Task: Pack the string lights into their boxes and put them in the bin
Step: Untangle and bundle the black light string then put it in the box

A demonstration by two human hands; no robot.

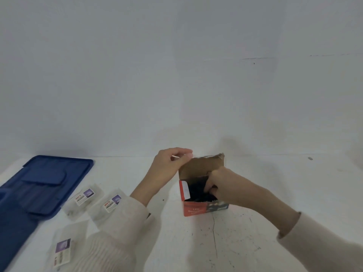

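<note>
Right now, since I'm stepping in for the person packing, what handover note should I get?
Left hand pinches the raised flap of the box. Right hand is inside the box, fingers curled on the dark string lights. Three clear bags and a blue lid lie on the table to the left.
Done: lights mostly in.
Left: close the box, bin it; bin not clearly in view.

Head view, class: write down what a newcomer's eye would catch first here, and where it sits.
Centre table, an open red box draws the eye: the left hand pinches its raised flap while the right hand grips dark string lights inside. At far left lies a blue lid, with clear labelled packets beside it.
</note>
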